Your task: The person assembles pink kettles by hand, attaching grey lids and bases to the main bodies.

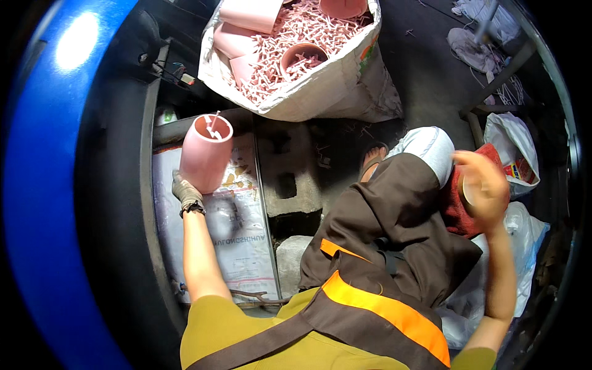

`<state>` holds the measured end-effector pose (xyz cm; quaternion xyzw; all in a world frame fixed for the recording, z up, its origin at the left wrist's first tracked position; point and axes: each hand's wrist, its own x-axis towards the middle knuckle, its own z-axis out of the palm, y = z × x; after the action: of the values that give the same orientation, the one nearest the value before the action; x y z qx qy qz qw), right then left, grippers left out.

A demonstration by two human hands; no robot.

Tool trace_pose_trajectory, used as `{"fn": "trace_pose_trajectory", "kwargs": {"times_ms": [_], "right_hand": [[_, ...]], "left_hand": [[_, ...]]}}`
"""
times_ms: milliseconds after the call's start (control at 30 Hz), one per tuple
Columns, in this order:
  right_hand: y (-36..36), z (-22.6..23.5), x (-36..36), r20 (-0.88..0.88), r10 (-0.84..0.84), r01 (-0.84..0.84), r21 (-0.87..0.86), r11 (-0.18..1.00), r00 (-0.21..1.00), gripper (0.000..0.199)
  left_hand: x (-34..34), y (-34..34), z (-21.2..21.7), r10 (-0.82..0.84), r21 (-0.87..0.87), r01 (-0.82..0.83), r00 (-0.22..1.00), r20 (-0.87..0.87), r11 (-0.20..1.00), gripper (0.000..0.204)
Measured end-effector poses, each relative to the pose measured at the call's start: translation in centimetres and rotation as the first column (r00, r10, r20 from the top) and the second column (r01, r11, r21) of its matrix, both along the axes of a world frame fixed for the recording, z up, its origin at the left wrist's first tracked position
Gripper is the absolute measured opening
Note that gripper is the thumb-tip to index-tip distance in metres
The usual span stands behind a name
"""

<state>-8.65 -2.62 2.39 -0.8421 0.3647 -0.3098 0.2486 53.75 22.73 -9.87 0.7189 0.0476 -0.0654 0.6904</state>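
My gloved left hand point(186, 192) grips the base of a pink plastic cup-shaped container point(206, 159), tilted so that its open mouth points up and away from me. A few pale pink bits point(213, 131) show in the mouth. Bare and smeared by motion, my right hand point(487, 185) is raised at the right over a red cloth point(459, 213) by my knee. A pale rounded thing point(467, 190) shows against its palm; I cannot make out whether the hand holds it.
Ahead stands a white woven sack point(308, 98) filled with pink plastic scraps point(290, 37) and several pink containers point(246, 15). A printed sheet point(240, 240) lies below my left arm, beside a concrete block point(290, 166). Plastic bags point(521, 246) lie at the right; a blue curved surface point(55, 185) borders the left.
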Motion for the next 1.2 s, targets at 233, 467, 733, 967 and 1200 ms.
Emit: {"fn": "trace_pose_trajectory", "kwargs": {"times_ms": [233, 467, 733, 967, 1200], "right_hand": [[6.3, 1.8, 12.4, -0.159, 0.028, -0.114, -0.566, 0.816, 0.987, 0.035], [7.9, -3.8, 3.9, -0.499, 0.088, -0.158, -0.1, 0.982, 0.862, 0.018], [7.2, -7.2, 4.7, -0.226, 0.119, -0.073, 0.204, 0.976, 0.967, 0.026], [9.7, -0.9, 6.5, 0.282, 0.08, -0.22, 0.511, 0.831, 0.956, 0.024], [7.2, -0.1, 6.8, -0.353, 0.18, -0.244, -0.146, 0.959, 0.918, 0.025]], "left_hand": [[-16.4, -11.5, 5.0, -0.76, 0.252, 0.795, 0.603, -0.242, 0.551, 0.029], [-27.2, -18.1, 2.0, -0.961, 0.662, 0.729, 0.274, -0.049, 0.174, 0.034], [-39.3, -17.8, 11.7, -0.875, 0.982, 0.067, -0.467, -0.128, -0.179, 0.04], [-31.7, -19.7, 15.2, -0.925, 0.887, 0.399, -0.372, -0.074, -0.231, 0.035], [-34.6, -23.1, 15.7, -0.762, 0.931, 0.073, -0.598, -0.246, -0.358, 0.021]]}}
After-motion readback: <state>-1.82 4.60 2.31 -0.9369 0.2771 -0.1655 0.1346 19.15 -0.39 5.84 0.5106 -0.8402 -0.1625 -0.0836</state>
